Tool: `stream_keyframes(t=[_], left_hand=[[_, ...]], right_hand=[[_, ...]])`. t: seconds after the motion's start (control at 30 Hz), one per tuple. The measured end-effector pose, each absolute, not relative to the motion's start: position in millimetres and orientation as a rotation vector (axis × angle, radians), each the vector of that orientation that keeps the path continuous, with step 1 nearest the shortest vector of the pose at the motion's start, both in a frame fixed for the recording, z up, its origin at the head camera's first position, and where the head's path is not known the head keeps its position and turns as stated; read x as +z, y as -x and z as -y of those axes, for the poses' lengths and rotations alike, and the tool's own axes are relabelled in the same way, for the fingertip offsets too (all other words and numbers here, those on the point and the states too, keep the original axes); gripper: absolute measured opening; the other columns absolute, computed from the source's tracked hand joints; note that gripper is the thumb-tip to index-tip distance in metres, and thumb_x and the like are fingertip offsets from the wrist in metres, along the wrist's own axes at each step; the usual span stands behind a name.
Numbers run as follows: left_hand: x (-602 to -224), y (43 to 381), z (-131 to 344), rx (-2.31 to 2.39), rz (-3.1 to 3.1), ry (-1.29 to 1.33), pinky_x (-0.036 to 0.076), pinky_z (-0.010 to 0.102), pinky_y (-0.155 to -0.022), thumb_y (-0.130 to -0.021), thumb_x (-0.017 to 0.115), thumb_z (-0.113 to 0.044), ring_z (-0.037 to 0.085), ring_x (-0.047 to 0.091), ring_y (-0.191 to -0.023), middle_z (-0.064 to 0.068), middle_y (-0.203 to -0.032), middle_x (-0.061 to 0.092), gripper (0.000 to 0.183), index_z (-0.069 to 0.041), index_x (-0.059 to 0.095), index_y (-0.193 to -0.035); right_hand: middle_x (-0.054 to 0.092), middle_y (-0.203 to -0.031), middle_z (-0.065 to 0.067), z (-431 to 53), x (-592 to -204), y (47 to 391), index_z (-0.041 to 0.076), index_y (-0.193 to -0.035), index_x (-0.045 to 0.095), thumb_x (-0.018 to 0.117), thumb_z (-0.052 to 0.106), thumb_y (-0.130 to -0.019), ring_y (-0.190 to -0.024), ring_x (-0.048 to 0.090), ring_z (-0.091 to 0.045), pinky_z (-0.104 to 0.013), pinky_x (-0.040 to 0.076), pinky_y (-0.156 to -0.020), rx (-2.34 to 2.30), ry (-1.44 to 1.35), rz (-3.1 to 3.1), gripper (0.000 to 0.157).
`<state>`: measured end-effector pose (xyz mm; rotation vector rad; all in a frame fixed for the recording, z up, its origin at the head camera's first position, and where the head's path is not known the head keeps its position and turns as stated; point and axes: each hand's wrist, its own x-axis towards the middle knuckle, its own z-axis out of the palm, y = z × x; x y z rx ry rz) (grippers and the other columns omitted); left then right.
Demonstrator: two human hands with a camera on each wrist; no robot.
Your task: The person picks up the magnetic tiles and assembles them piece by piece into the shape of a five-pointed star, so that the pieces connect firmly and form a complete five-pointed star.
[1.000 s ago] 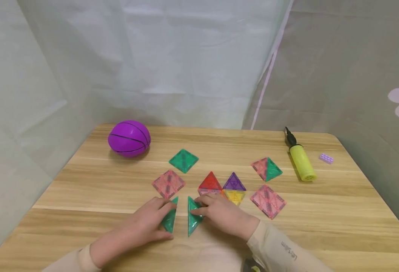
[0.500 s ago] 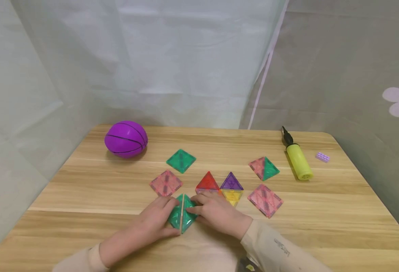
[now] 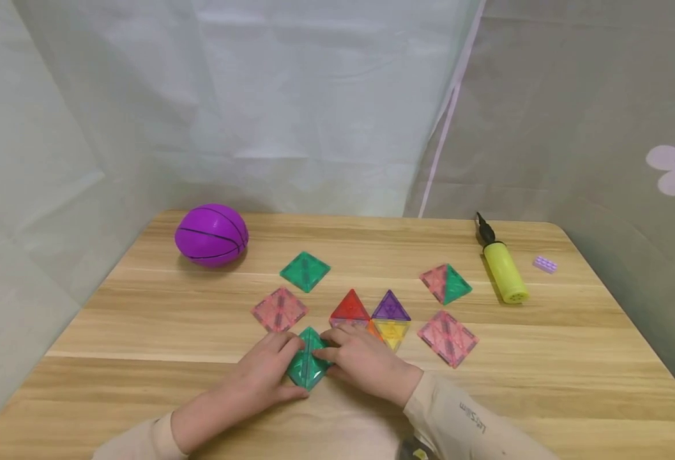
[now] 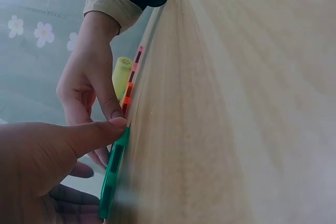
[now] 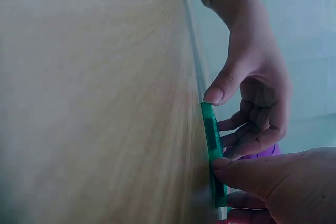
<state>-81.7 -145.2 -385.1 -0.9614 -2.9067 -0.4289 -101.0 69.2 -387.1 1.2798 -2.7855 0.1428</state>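
Observation:
Two green triangular magnetic tiles lie edge to edge as a diamond in front of me, the left tile (image 3: 297, 368) against the right tile (image 3: 317, 368). My left hand (image 3: 262, 367) grips the left one, thumb at the near corner and fingers along the far-left edge. Fingers of my right hand (image 3: 368, 365) hold the right one from its outer side. From the left wrist view, the green tile edge (image 4: 112, 177) lies low along the tabletop. Beside the right hand is a cluster with a red triangle (image 3: 350, 306), a purple triangle (image 3: 391, 307) and a yellow triangle (image 3: 391, 331), partly hidden by that hand.
A green diamond (image 3: 305, 271) and a pink diamond (image 3: 280, 309) lie at left. To the right are a pink-and-green diamond (image 3: 446, 283) and another pink diamond (image 3: 448, 338). Farther back stand a purple ball (image 3: 212, 235), a yellow hand pump (image 3: 505, 271) and a small purple brick (image 3: 545, 264).
The gap between the two green tiles has closed as both hands brought them together. The view has shifted slightly; the other tiles stay where they were on the table.

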Motion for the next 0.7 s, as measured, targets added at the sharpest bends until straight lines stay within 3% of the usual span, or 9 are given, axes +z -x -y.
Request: stream_keyframes(t=[0.4, 0.7], left_hand=[[-375.3, 83.5, 144.0, -0.412, 2.96, 0.995, 0.052, 0.041, -0.094, -0.068, 0.083, -0.048, 0.024, 0.059, -0.108, 0.008, -0.117, 0.061, 0.07, -0.008, 0.056, -0.12], [-355.6, 96.0, 134.9, -0.41, 2.855, 1.028, 0.051, 0.044, -0.096, -0.067, 0.085, -0.042, 0.029, 0.057, -0.113, 0.012, -0.123, 0.058, 0.071, -0.007, 0.056, -0.122]], right_hand=[[0.063, -0.126, -0.002, -70.3, -381.6, 101.6, 0.02, -0.121, 0.068, 0.066, 0.033, -0.09, -0.126, 0.054, -0.022, -0.037, 0.04, -0.111, 0.165, -1.326, 2.772, 0.034], [0.065, -0.124, -0.006, -86.7, -365.9, 104.3, 0.015, -0.113, 0.07, 0.071, 0.03, -0.086, -0.116, 0.059, -0.021, -0.035, 0.049, -0.1, 0.284, -1.314, 2.714, 0.031]])
